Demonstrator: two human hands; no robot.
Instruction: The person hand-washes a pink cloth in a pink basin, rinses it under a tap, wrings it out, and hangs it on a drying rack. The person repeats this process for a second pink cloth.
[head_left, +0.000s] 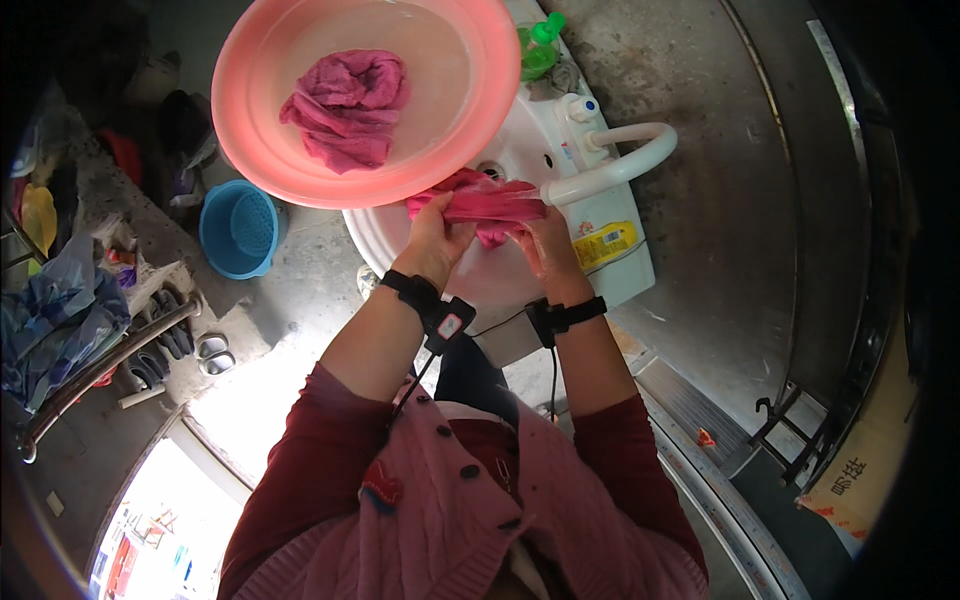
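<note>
A wet pink cloth is stretched between my two hands over the white washbasin. My left hand grips its left part, and my right hand holds its right end just below the mouth of the white faucet. Water seems to run from the spout onto the cloth. At the upper left of the basin a large pink plastic tub overlaps the rim, and a bunched pink cloth lies in the water inside it. Parts of my fingers are hidden by the held cloth.
A green pump bottle stands at the basin's back corner, and a yellow packet lies on its right ledge. On the floor at left are a blue plastic basket and sandals. A metal rail runs nearby.
</note>
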